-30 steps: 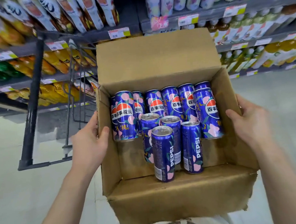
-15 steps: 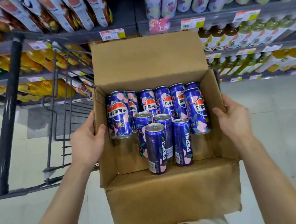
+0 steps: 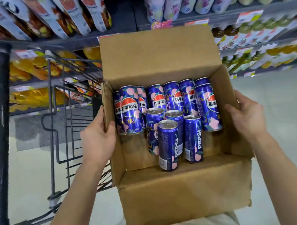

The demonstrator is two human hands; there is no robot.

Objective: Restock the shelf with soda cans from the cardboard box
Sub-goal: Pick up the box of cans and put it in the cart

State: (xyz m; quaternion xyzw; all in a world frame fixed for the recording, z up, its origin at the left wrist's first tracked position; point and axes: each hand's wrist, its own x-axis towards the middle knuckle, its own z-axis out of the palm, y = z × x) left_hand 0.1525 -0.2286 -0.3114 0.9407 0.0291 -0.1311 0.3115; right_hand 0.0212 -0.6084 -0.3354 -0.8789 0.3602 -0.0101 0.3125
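Holding the cardboard box (image 3: 185, 194) up by its side walls: left hand (image 3: 97, 140) with thumb hooked at the rim, fingers along the outside; right hand (image 3: 246, 116) curled round the opposite wall. Between the two thumbs, soda cans (image 3: 166, 121) standing loose. Risk from any tilt: sliding, toppling, sudden weight shift. Risk from thin walls: buckling under the fingers, losing grip.

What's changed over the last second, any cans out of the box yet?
No cans out. The cart has slid left in view, so the cardboard box seems carried rightward. Left hand and right hand still hold its side walls; the soda cans sit as before.
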